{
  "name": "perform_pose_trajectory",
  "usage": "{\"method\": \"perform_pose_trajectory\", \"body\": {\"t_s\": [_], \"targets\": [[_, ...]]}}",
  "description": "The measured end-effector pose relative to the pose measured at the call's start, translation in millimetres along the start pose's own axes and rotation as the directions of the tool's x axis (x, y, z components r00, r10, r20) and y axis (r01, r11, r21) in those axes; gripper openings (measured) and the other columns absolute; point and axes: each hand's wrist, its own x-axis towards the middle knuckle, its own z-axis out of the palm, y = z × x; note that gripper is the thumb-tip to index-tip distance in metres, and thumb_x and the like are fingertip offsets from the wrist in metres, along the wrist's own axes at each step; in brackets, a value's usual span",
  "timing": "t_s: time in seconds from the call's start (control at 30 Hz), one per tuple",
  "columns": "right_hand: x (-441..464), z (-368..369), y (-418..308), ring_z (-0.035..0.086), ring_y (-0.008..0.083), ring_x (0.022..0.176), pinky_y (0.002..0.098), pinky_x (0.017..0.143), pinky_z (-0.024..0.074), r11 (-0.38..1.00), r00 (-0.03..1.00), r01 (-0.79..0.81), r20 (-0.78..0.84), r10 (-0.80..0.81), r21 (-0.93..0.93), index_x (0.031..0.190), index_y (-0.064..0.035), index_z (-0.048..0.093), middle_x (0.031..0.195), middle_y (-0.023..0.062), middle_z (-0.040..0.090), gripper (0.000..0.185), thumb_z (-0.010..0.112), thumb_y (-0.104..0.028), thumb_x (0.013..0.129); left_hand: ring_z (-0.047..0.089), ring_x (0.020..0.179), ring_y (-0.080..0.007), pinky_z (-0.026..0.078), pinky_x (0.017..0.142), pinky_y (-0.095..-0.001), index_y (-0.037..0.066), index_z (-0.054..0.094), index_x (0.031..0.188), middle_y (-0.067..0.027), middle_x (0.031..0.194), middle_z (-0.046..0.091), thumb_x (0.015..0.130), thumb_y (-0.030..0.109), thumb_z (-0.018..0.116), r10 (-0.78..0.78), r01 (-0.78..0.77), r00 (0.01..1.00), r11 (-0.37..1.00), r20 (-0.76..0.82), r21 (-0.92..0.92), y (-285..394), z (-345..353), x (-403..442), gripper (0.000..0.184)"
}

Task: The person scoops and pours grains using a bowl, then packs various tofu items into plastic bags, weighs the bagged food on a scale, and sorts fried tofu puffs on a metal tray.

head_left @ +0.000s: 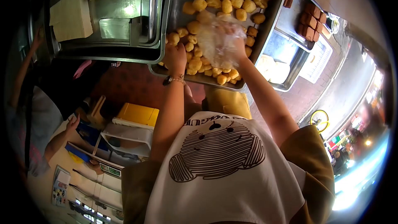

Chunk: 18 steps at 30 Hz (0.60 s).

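A metal tray (182,0) holds many round yellow-brown pieces (238,2) that look like food. At the tray's lower left edge is my left hand (175,59), its fingers curled at the rim beside some pieces; what they hold, if anything, is hidden. My right hand (232,37) is over the middle of the tray, in or behind a clear, crumpled plastic bag (215,39) that lies over the pieces. The bag and blur hide the fingers of that hand.
Left of the tray is a metal container (155,54) with pale blocks (71,14). Brown blocks (311,21) and white food (273,69) lie in trays at the right. Another person (41,120) stands at the left. A yellow-lidded box (138,114) is below.
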Motion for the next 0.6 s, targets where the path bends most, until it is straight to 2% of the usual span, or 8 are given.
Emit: {"method": "perform_pose_trajectory", "body": {"t_s": [0.07, 0.17, 0.2, 0.3, 0.4, 0.47, 0.53, 0.6], "targets": [[14, 9, -23, 0.043, 0.0322, 0.117, 0.0433, 0.091, 0.0418, 0.982, 0.954, -0.184, 0.231, 0.191, -0.05, 0.115, -0.0131, 0.056, 0.127, 0.0091, 0.046, 0.048, 0.063, -0.025, 0.069, 0.045, 0.113, -0.0402, 0.035, 0.092, -0.0517, 0.0, 0.035, 0.129, -0.0239, 0.123, 0.046, 0.075, 0.026, 0.061, -0.109, 0.105, 0.989, 0.994, 0.099, 0.043, -4, -3, -3, 0.065], [16, 29, -22, 0.037, 0.0355, 0.122, 0.0455, 0.092, 0.0407, 0.993, 0.995, 0.033, 0.096, -0.021, -0.116, 0.123, -0.0166, 0.051, 0.135, 0.0097, 0.037, 0.059, 0.067, -0.033, 0.068, 0.044, 0.114, -0.0392, 0.034, 0.091, -0.0532, 0.002, 0.036, 0.128, -0.0214, 0.123, 0.047, 0.076, 0.029, 0.06, -0.017, 0.016, 1.0, 0.996, 0.016, 0.088, -25, 4, -9, 0.063], [11, 17, -34, 0.03, 0.0408, 0.126, 0.0502, 0.096, 0.037, 0.983, 0.995, -0.031, 0.091, 0.048, -0.18, 0.13, -0.0198, 0.045, 0.138, 0.011, 0.032, 0.068, 0.068, -0.036, 0.068, 0.043, 0.114, -0.0387, 0.032, 0.092, -0.0527, 0.003, 0.039, 0.127, -0.0186, 0.123, 0.048, 0.076, 0.031, 0.061, -0.019, 0.019, 1.0, 0.991, -0.004, 0.133, -26, 4, -10, 0.062], [2, 33, -27, 0.027, 0.0435, 0.126, 0.052, 0.098, 0.0339, 0.997, 0.985, -0.079, 0.156, 0.076, 0.015, 0.13, -0.0215, 0.044, 0.139, 0.0123, 0.03, 0.067, 0.069, -0.031, 0.069, 0.045, 0.112, -0.0371, 0.033, 0.091, -0.0532, 0.004, 0.041, 0.125, -0.0175, 0.121, 0.05, 0.076, 0.032, 0.062, -0.024, 0.023, 1.0, 0.989, 0.008, 0.149, -30, 1, -6, 0.06], [2, 39, -13, 0.035, 0.0387, 0.122, 0.0517, 0.095, 0.0369, 0.915, 0.989, -0.054, 0.147, -0.006, 0.4, 0.129, -0.0234, 0.046, 0.134, 0.0101, 0.037, 0.063, 0.067, -0.023, 0.069, 0.052, 0.1, -0.0349, 0.035, 0.087, -0.051, 0.003, 0.05, 0.111, -0.0169, 0.106, 0.056, 0.076, 0.032, 0.063, 0.178, -0.182, 0.974, 0.983, -0.14, -0.02, -42, 9, 5, 0.048], [-1, 35, -12, 0.04, 0.0362, 0.117, 0.049, 0.091, 0.0407, 0.897, 0.98, 0.05, 0.151, -0.128, 0.44, 0.129, -0.0238, 0.046, 0.13, 0.0089, 0.04, 0.061, 0.065, -0.022, 0.071, 0.054, 0.095, -0.0353, 0.036, 0.084, -0.0505, 0.003, 0.052, 0.105, -0.0168, 0.1, 0.057, 0.075, 0.03, 0.064, 0.223, -0.232, 0.951, 0.973, -0.213, -0.016, -46, 13, 5, 0.042], [-21, 7, -28, 0.045, 0.0331, 0.112, 0.0453, 0.086, 0.0448, 0.926, 0.946, 0.242, 0.14, -0.291, 0.291, 0.129, -0.0241, 0.045, 0.125, 0.0077, 0.045, 0.059, 0.062, -0.021, 0.073, 0.054, 0.091, -0.0364, 0.036, 0.081, -0.0503, 0.003, 0.054, 0.1, -0.017, 0.096, 0.058, 0.075, 0.027, 0.064, 0.232, -0.209, 0.937, 0.972, -0.26, 0.111, -36, 11, -1, 0.037], [-41, 10, -39, 0.047, 0.0321, 0.107, 0.0433, 0.084, 0.0456, 0.903, 0.916, 0.383, 0.044, -0.398, 0.195, 0.125, -0.0231, 0.048, 0.119, 0.0078, 0.048, 0.052, 0.059, -0.021, 0.075, 0.054, 0.09, -0.0369, 0.036, 0.079, -0.0509, 0.003, 0.053, 0.1, -0.0173, 0.095, 0.058, 0.074, 0.025, 0.065, 0.193, -0.19, 0.952, 0.981, -0.238, 0.037, -33, 10, -8, 0.036]]}}
